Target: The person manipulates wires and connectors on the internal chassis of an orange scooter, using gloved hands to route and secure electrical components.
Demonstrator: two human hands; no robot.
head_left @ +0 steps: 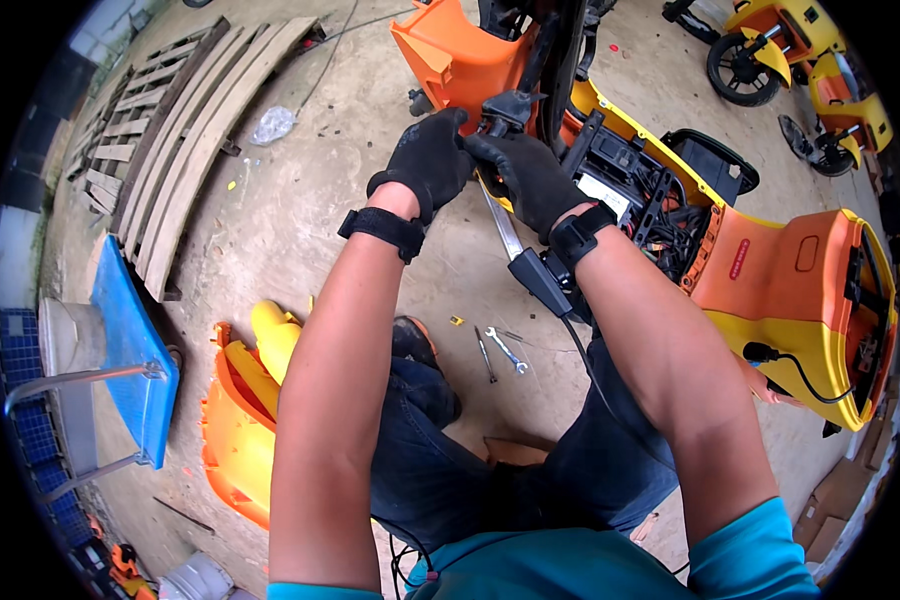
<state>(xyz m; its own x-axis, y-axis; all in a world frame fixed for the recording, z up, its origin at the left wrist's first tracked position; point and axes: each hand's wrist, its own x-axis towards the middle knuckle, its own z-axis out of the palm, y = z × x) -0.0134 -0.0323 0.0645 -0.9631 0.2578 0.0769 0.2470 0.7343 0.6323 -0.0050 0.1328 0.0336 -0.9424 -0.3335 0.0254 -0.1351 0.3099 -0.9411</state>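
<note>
My left hand [428, 160] and my right hand [522, 175], both in black gloves with wrist straps, meet on a black part [507, 108] of an orange and yellow scooter [770, 270] lying opened up in front of me. Both hands have fingers closed around that black part, close to the scooter's orange front panel [440, 55]. A long metal tool [502, 228] with a black handle hangs just below my right wrist. Exposed black wiring and a battery bay [630, 180] sit right of my hands. What the fingers pinch is hidden by the gloves.
Two wrenches [500, 350] lie on the concrete floor between my knees. Detached orange and yellow body panels [245, 400] lie at my left. A blue stool [130, 350] stands further left, wooden planks [185, 130] lie behind, and other yellow scooters [790, 50] stand at the back right.
</note>
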